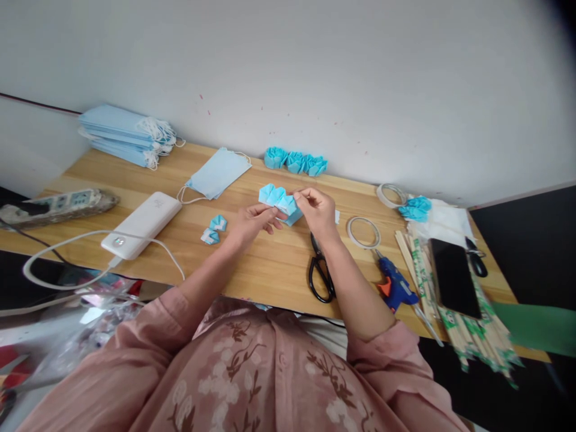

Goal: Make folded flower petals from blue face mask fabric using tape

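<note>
A strip of joined, folded light-blue paper pieces (pixel 275 197) is held above the middle of the wooden table. My left hand (pixel 256 223) pinches its lower edge from the left. With thumb and forefinger, my right hand (pixel 315 210) grips its right end. Two smaller folded blue pieces with white patches (pixel 213 229) lie on the table left of my left hand. Behind the held strip, several blue folded-paper flowers (pixel 296 161) stand in a row by the wall. Black-handled scissors (pixel 320 277) lie partly hidden under my right forearm.
On the left are a face-mask stack (pixel 126 135), loose masks (pixel 219 173), a white power bank (pixel 141 225) with its cable and a power strip (pixel 67 205). Tape rolls (pixel 363 233), a blue glue gun (pixel 396 282), wrapped chopsticks (pixel 477 339) and a phone (pixel 455 277) occupy the right.
</note>
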Demonstrator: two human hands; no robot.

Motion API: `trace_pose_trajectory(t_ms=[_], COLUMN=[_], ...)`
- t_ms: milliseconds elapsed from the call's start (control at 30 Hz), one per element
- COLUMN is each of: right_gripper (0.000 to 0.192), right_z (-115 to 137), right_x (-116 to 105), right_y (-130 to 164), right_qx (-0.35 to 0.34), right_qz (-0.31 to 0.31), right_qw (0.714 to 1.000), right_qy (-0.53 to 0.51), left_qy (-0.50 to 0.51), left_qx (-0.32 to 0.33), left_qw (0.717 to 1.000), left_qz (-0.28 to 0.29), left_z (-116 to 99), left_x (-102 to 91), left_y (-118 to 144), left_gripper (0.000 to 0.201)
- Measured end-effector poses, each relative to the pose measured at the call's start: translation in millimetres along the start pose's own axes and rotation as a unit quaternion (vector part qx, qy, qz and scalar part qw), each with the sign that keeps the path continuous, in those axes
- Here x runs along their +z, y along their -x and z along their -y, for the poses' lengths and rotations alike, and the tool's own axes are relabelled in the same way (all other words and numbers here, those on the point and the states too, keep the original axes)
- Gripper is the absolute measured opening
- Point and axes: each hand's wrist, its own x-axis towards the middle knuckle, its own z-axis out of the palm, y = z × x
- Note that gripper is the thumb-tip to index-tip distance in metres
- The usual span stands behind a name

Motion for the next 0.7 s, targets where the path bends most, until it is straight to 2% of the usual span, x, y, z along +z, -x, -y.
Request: trace_pose_trajectory(t_ms=[300,533,700], right_gripper=[0.023,0.022,0.026], right_z=[4.1,6.3,3.2], right_x=[2.3,6.0,1.9], right_y=[0.3,2.9,1.9], right_qx=[-0.015,-0.018,0.004], right_qz=[-0.001,0.008,0.031], right_qw=[1.0,1.0,0.999], right_qy=[0.009,0.019,-0.036], left_qy=[-0.001,0.067,0.089], left_qx=[-0.001,-0.042,-0.042], left_qw=[1.0,0.997,0.995], left_qz=[-0.007,-0.021,-0.023], left_z=[4.9,6.0,7.7], left_x=[0.8,-1.3,-4.3], left_y=[-1.9,-5.3,-7.8], left_gripper=[0.037,0.033,0.031])
